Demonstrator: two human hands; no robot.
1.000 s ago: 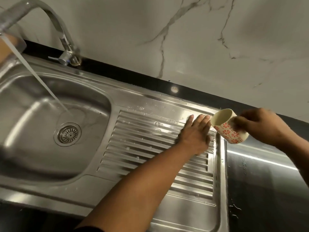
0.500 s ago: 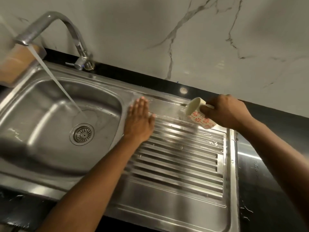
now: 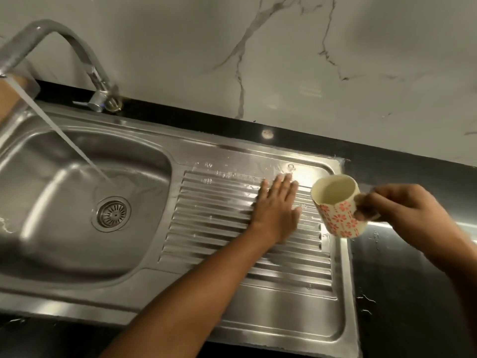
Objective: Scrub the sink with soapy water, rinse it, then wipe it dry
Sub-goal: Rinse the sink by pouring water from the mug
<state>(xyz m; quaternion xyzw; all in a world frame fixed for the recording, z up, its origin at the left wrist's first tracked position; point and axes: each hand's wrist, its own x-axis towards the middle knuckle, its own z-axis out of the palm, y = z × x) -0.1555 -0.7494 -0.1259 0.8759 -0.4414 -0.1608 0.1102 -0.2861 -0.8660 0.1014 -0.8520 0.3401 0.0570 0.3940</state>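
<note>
Sink: I saw the sink with its bowl on the left and the ribbed drainboard on the right.
Left hand: I had the left hand flat on the ribs, fingers straight, holding nothing.
Right hand: the right hand was curled round the mug, just right of the left hand, with the mouth tipped toward it.
Axis: the ribs ran leftward to the bowl, and the left hand was nearer.
Unclear: I couldn't tell whether the mug held water. Its handle was hidden by the fingers.
</note>
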